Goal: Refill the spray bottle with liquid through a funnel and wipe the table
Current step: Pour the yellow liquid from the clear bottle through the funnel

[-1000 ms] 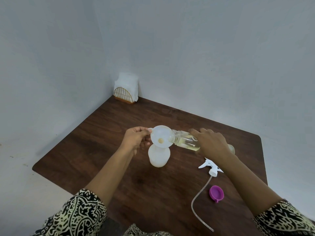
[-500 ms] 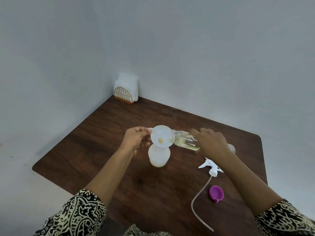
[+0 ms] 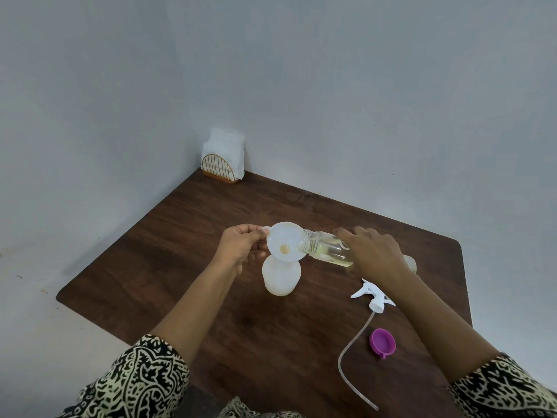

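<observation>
While the left hand [image 3: 241, 248] pinches the funnel [image 3: 284, 245] by its tab between fingers [image 3: 256, 236] and thumb, the spray bottle [image 3: 281, 277] stands upright just below them on the worktop [image 3: 180, 236]. Right hand [image 3: 376, 254], fingers curled round the refill bottle [image 3: 327, 250]: it's lying near level, long axis left-right, mouth pointing into the funnel's rim. Trigger head [image 3: 373, 298] and purple cap [image 3: 382, 342] lie nearer the person than those fingers.

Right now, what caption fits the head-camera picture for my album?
Right hand tips clear plastic bottle of yellowish liquid into white round funnel, held by left hand, atop the translucent white spray bottle.
</observation>
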